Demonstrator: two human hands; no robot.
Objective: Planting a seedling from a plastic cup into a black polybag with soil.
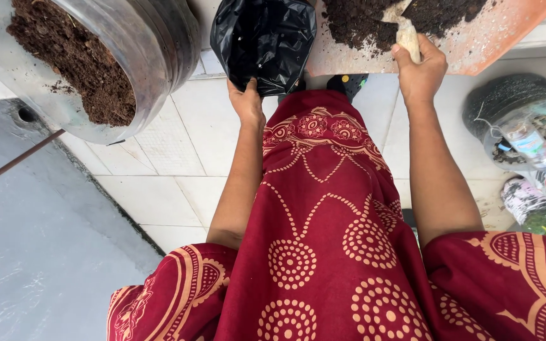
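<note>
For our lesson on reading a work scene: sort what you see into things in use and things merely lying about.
In use:
left hand gripping black bag
right hand gripping trowel
soil on orange tray

Lying about:
clear tub of soil
plastic packets

The left hand (246, 101) grips the lower edge of a black plastic grow bag (264, 41), holding its mouth open. The right hand (419, 69) is closed around the pale handle of a trowel (404, 28), whose blade lies in dark soil (374, 19) heaped on an orange tray (494, 38). A clear plastic container (153, 57), tilted and partly filled with brown soil, sits to the left on the white tiled floor (178, 164). The person wears a red patterned garment (330, 240). At the right edge lie clear bags with colourful packaging (538, 158).
</note>
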